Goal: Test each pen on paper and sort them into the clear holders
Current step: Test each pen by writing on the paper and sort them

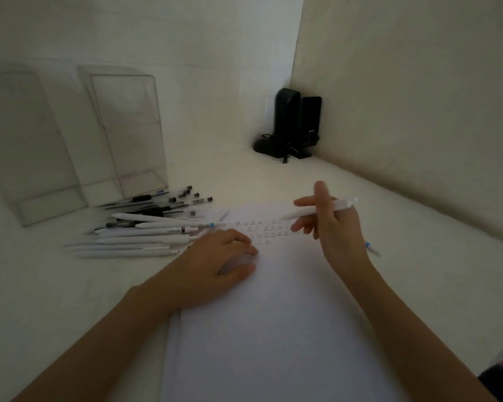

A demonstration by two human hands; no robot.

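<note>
White pen (343, 204): my right grip (334, 227) is pinching it, tip pointing 9 o'clock over paper (273, 329); left grip (215, 256), flat, is pressing paper.

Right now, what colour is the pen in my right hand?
White: the pen shows best in the head view.
</note>
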